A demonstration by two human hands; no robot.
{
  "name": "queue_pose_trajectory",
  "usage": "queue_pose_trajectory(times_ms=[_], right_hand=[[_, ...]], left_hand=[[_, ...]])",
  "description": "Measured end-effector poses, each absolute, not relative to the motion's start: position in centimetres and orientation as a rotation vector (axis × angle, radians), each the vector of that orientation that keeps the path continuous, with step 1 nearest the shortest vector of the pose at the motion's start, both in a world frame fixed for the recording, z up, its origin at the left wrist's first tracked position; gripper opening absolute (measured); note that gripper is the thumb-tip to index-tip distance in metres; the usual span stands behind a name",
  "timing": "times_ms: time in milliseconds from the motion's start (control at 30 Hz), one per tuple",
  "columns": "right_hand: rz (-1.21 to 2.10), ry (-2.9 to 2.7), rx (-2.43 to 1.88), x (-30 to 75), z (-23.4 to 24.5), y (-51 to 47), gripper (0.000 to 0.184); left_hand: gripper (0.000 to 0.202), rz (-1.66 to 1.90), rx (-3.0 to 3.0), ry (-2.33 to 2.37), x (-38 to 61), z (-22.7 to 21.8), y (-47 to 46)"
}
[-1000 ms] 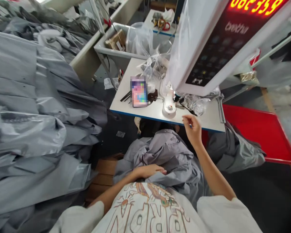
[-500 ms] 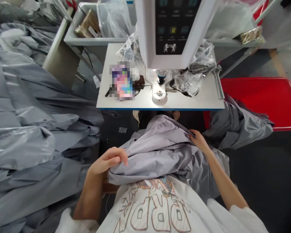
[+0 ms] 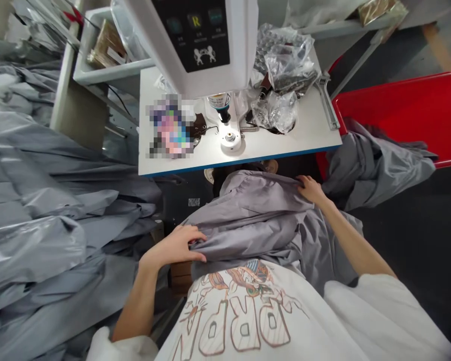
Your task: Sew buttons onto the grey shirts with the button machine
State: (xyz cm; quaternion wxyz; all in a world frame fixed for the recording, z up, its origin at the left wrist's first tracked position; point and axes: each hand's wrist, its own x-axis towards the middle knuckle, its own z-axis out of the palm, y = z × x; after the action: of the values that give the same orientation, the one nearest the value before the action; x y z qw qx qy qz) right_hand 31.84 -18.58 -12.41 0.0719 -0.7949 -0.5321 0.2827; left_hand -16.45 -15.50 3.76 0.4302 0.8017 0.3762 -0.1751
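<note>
Grey fabric (image 3: 248,215) spreads nearer you than the white table (image 3: 315,133), your left hand (image 3: 177,245) gripping its left side, your right hand (image 3: 312,190) pinching its far right edge.

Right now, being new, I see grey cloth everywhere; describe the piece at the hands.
From the white table, go down past its blue edge to the grey cloth. Unlike the far left pile or the bundle by the red tray, it has the left hand and right hand on it.

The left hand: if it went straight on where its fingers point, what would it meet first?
The left hand would first meet the grey fabric, which it seems to touch; depth is unclear.
</note>
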Motion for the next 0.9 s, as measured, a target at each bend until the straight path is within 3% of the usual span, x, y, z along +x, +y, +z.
queue_pose_trajectory(times_ms=[100, 233, 300, 500, 567, 633, 667, 733, 833, 900], right_hand=[[0.741, -1.816, -2.217, 30.4, -9.6, -20.0, 0.057], [0.935, -2.056, -1.74, 26.8, -6.1, -23.0, 0.048], [0.927, -2.11, -1.663, 25.0, -5.1, -24.7, 0.053], [0.716, -2.249, -1.702, 19.4, -4.6, -27.6, 0.074], [0.731, -2.302, -1.617, 17.6, -5.0, -26.6, 0.061], [0.85, -2.258, -1.544, 16.7, -5.7, -24.3, 0.035], [0.893, -2.157, -1.57, 16.7, -6.1, -22.8, 0.026], [0.821, -1.797, -1.744, 17.3, -6.7, -19.5, 0.023], [0.529, -1.377, -1.895, 18.8, -6.8, -16.4, 0.035], [0.402, -1.385, -1.919, 19.1, -6.4, -16.8, 0.046]], left_hand=[[0.027, -0.304, 2.069, 0.923, -16.0, 2.9, -13.9], [0.03, 0.277, 2.205, 1.658, -16.1, -0.1, -10.9], [0.035, 0.384, 2.291, 1.805, -15.5, -1.0, -10.8], [0.057, 0.04, 2.507, 1.135, -10.4, -1.0, -16.0], [0.072, -0.032, 2.518, 0.933, -8.8, -1.2, -17.5], [0.08, 0.02, 2.539, 0.892, -7.8, -1.7, -18.4], [0.081, 0.085, 2.553, 0.932, -7.6, -1.9, -18.6], [0.075, 0.222, 2.557, 1.049, -7.5, -2.3, -19.1], [0.063, 0.179, 2.533, 1.04, -7.9, -2.9, -20.0], [0.059, 0.031, 2.52, 0.997, -8.4, -3.8, -20.7]])
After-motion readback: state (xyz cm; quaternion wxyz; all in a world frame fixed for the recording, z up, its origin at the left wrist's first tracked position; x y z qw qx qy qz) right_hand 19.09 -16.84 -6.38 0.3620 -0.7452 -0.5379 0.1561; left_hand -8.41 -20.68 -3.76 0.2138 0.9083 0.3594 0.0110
